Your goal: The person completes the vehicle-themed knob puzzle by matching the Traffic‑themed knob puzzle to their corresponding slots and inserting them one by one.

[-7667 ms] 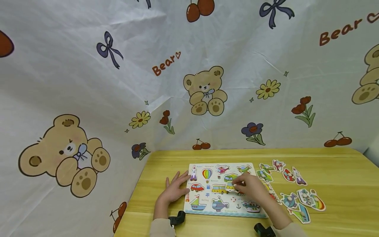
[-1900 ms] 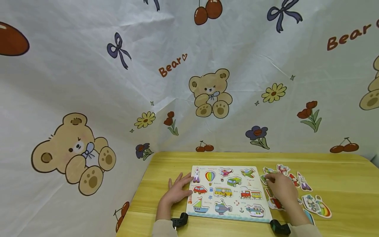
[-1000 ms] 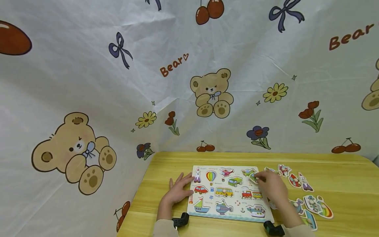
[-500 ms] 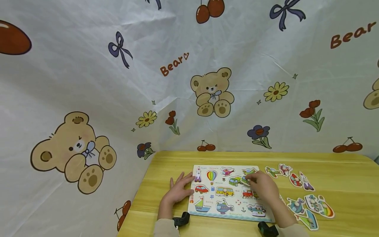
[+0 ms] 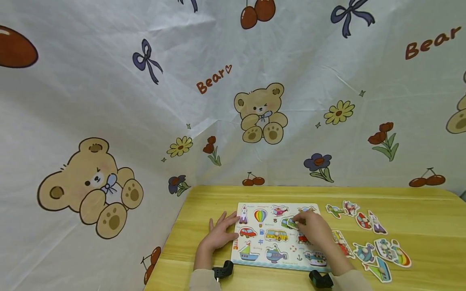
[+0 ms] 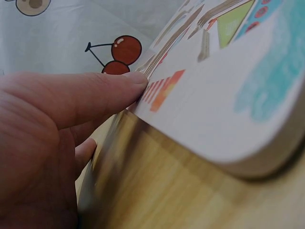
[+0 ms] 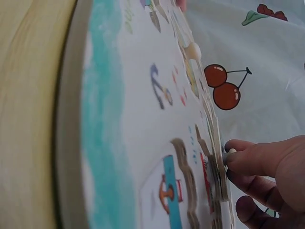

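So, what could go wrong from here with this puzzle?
The right hand pinches the green piece by a small knob, so it might slip. Held partly over the green truck slot, it may not line up. The right forearm lies close to the red and yellow piece and could nudge it.

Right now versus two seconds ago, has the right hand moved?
Yes, the right hand moved left: from right of the puzzle board to its green truck picture.
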### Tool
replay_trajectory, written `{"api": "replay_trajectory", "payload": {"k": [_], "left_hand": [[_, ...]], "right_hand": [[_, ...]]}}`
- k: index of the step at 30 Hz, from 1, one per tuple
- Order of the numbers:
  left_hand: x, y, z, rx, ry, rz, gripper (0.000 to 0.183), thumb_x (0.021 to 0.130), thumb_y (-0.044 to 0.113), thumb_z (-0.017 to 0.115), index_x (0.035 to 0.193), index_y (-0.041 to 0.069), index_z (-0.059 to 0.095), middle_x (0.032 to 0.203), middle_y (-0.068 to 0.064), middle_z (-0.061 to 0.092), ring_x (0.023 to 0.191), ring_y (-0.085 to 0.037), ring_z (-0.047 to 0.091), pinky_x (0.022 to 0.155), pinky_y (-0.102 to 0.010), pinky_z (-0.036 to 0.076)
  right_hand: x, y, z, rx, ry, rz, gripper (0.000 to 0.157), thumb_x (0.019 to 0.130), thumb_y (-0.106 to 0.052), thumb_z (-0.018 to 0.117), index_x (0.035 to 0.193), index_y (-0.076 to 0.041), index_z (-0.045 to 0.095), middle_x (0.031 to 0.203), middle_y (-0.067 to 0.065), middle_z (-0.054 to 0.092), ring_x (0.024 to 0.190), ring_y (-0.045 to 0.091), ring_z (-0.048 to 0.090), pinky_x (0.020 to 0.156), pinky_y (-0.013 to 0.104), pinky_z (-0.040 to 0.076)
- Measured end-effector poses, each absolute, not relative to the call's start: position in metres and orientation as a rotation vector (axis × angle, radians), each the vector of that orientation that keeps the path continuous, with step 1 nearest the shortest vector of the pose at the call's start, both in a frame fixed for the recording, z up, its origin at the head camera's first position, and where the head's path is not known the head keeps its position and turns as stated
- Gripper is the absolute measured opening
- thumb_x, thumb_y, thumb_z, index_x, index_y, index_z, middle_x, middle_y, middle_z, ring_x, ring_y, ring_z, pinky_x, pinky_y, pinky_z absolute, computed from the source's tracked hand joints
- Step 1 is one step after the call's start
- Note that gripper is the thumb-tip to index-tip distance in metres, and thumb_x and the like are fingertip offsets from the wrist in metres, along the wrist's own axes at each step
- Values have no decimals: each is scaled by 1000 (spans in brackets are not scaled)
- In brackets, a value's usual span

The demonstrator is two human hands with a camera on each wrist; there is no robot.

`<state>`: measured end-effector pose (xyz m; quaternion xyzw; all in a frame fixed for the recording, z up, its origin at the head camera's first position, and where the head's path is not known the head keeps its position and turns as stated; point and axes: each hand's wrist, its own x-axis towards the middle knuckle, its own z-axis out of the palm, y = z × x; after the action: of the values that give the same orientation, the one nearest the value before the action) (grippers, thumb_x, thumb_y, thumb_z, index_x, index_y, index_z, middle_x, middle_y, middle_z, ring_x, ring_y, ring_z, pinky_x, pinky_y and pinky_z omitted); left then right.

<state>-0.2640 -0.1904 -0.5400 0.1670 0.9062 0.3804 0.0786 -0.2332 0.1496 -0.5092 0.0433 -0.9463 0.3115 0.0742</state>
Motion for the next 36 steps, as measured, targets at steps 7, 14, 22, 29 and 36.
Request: {"api": "replay_trajectory", "payload": {"k": [7, 14, 22, 29, 36], "left_hand": [[-263, -190, -540, 499, 2709, 1155, 57, 91, 19, 69, 146, 17, 54, 163, -1, 35, 157, -36, 10, 114, -70, -21], [-265, -192, -542, 497, 2721, 1128, 57, 90, 21, 69, 146, 17, 54, 163, 1, 36, 157, -36, 10, 115, -71, -19], [-265, -191, -541, 501, 2713, 1140, 59, 90, 21, 70, 146, 17, 53, 163, 0, 35, 157, -37, 9, 114, -71, -19], [-264, -191, -539, 500, 2712, 1159, 58, 90, 20, 69, 146, 17, 54, 163, 0, 36, 157, -37, 10, 114, -71, -19], [-264, -190, -540, 500, 2712, 1142, 58, 90, 20, 70, 146, 17, 53, 163, 1, 35, 157, -37, 9, 114, -71, -20]], "right_hand": [[-235, 143, -512, 114, -2848, 948, 16, 89, -8, 69, 100, -14, 78, 105, 9, 70, 76, 17, 56, 67, 33, 46], [-237, 136, -514, 123, -2829, 952, 17, 89, -7, 69, 99, -15, 79, 113, 13, 74, 115, 42, 64, 84, 53, 55], [-238, 127, -517, 82, -2822, 946, 15, 88, -7, 69, 97, -13, 79, 112, 14, 75, 136, 46, 48, 99, 60, 50], [-240, 124, -515, 49, -2817, 922, 13, 88, -7, 70, 95, -13, 79, 99, 9, 76, 135, 45, 50, 95, 59, 52], [-240, 124, -518, 21, -2827, 919, 13, 89, -8, 70, 95, -14, 78, 99, 8, 73, 125, 43, 58, 88, 55, 54]]}}
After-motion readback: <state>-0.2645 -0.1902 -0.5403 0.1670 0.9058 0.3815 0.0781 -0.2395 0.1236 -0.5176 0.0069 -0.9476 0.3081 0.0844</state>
